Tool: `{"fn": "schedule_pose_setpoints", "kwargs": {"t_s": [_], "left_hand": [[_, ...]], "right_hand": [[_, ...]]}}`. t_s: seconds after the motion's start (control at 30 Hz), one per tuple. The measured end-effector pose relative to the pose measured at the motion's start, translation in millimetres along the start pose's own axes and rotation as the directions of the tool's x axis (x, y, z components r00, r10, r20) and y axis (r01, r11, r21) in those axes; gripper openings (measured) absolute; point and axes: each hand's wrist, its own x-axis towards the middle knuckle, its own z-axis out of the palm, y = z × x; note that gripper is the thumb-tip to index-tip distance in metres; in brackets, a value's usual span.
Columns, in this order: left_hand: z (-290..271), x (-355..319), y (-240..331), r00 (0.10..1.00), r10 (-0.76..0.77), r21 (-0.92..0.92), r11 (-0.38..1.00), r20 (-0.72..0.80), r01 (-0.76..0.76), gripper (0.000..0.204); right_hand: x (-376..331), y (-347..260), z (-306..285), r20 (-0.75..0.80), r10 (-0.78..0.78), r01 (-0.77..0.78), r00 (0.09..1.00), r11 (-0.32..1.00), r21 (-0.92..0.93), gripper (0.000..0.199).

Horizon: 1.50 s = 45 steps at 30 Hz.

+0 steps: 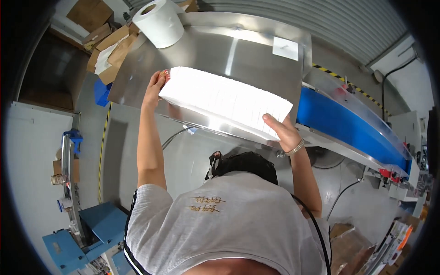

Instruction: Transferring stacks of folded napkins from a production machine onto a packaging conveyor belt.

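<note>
A long row of thin white sheets or packets point(224, 98), pressed face to face, spans the space between my two hands at the near side of the steel table. My left hand point(156, 87) clasps its left end, with something small and red by the fingertips. At the right end, my right hand point(285, 132) grips the row, the thumb lying over the front and a bangle on the wrist. Glare washes out the row, so its exact kind cannot be told. The undersides of the fingers are hidden.
The steel table point(206, 46) carries a large white roll point(160, 25) at the back left and a white paper point(285, 48) at the back right. A blue conveyor belt point(348, 128) adjoins on the right. Cardboard boxes point(112, 50) stand left; cables hang below.
</note>
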Motion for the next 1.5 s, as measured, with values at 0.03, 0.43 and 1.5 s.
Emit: {"fn": "schedule_pose_setpoints", "kwargs": {"t_s": [0.03,0.43,1.5], "left_hand": [[3,-5,3,1.0,-0.009,-0.002,1.0,-0.016,0.009,0.052],[269,-252,66,0.644,0.677,0.504,0.442,0.356,-0.742,0.079],[300,-244,16,0.635,0.721,0.649,0.345,0.279,-0.678,0.034]], "right_hand": [[-2,1,-6,-0.019,-0.02,0.019,1.0,0.997,-0.069,0.072],[-22,-18,-69,0.056,0.246,-0.253,0.968,0.944,0.213,0.055],[28,-8,-270,-0.566,-0.246,-0.221,0.787,0.743,-0.631,0.061]]}}
